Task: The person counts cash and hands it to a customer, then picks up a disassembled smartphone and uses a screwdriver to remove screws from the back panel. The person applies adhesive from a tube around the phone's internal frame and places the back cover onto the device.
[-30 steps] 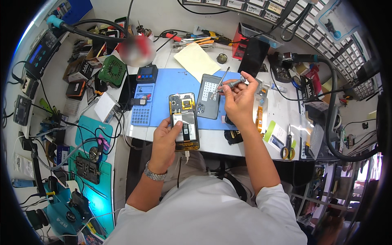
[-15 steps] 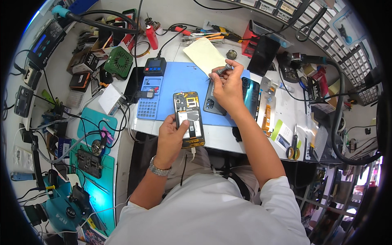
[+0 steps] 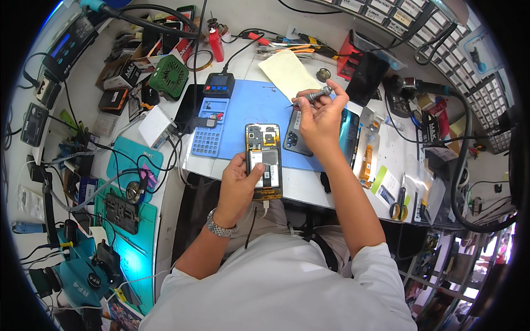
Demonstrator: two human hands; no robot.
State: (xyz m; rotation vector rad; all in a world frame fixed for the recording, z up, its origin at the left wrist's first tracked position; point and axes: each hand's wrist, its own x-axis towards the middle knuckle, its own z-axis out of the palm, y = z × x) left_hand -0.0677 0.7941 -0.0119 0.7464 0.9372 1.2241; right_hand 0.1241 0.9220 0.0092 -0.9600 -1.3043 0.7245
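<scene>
My left hand (image 3: 239, 181) is wrapped round the lower part of an opened phone (image 3: 270, 141). Its inside faces up, with the battery and yellow-edged parts showing, and my thumb lies on the battery. A white cable (image 3: 266, 207) runs from the phone's lower end. Between the fingers of my right hand (image 3: 323, 124) is a slim grey screwdriver (image 3: 319, 95), tilted, its thin tip toward the left and apart from the opened phone. Below that hand a grey phone back with several lens rings (image 3: 293, 139) lies on the blue mat (image 3: 243, 110), partly hidden.
A blue compartment tray (image 3: 207, 144) and a small screened device (image 3: 220, 84) stand left of the mat. A cream sheet (image 3: 290, 74) lies behind, a teal phone back (image 3: 349, 132) and scissors (image 3: 398, 204) to the right. Black cables hang over the left side.
The whole view has shifted, so the bench sits slightly farther right. My right hand has turned a little, showing more of the screwdriver. My left hand keeps its hold on the opened phone.
</scene>
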